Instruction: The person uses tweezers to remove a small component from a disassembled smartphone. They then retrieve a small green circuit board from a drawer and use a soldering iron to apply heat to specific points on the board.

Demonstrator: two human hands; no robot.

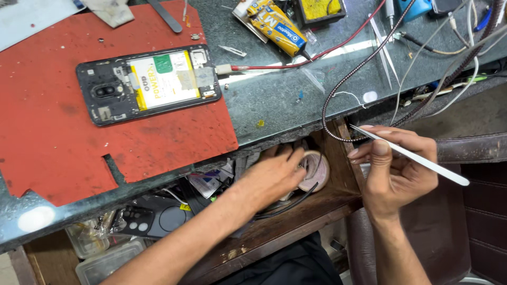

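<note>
Left hand reaches into the open wooden drawer under the worktop, fingers laid on a roll of tape. Right hand pinches white tweezers just beside. Opened phone w/ battery showing lies on red mat.

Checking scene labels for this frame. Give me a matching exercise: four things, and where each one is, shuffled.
Things:
1. opened phone
2. left hand
3. tweezers
4. glue tube

Places:
A. in the open drawer, on a tape roll
B. held in the right hand
C. on the red mat
D. on the dark countertop, at the far edge

Pairs: 1-C, 2-A, 3-B, 4-D
</note>
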